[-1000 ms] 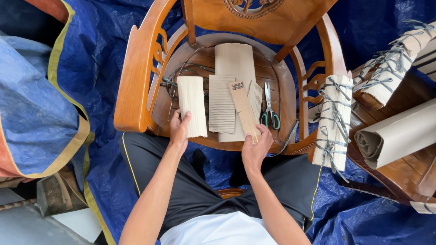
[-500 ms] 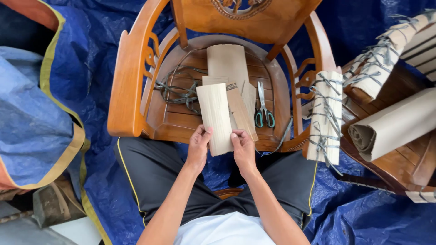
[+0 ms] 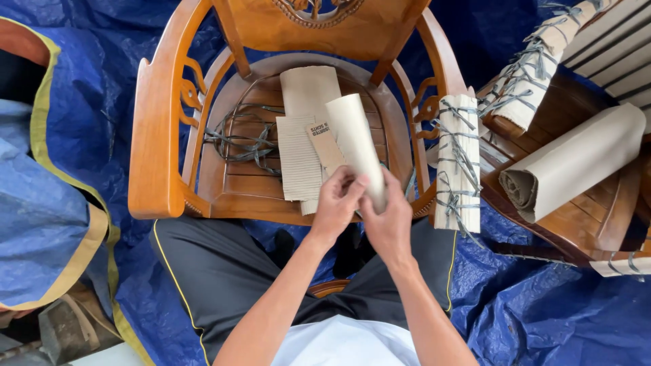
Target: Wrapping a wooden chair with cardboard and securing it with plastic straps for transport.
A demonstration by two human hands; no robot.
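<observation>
Both hands meet over the front edge of a carved wooden chair (image 3: 159, 169). My left hand (image 3: 337, 202) and my right hand (image 3: 388, 215) together grip the near end of a pale corrugated cardboard piece (image 3: 354, 139), now curled into a tube that points away from me. Under and beside it on the seat lie flat cardboard strips (image 3: 298, 159), one tan strip (image 3: 325, 144) with print on it. A tangle of grey string (image 3: 241, 141) rests on the left of the seat. The scissors are hidden behind the tube and my hands.
A chair arm wrapped in cardboard and tied with grey string (image 3: 458, 159) stands at the right. A large cardboard roll (image 3: 576, 163) lies on more wooden furniture (image 3: 542, 217) beyond. Blue tarpaulin (image 3: 542, 312) covers the floor. My legs in black trousers (image 3: 224, 271) are below.
The cardboard piece went from my left hand at the seat's left to both hands at the middle and right, and has curled from flat into a tube. The view shifted left.
</observation>
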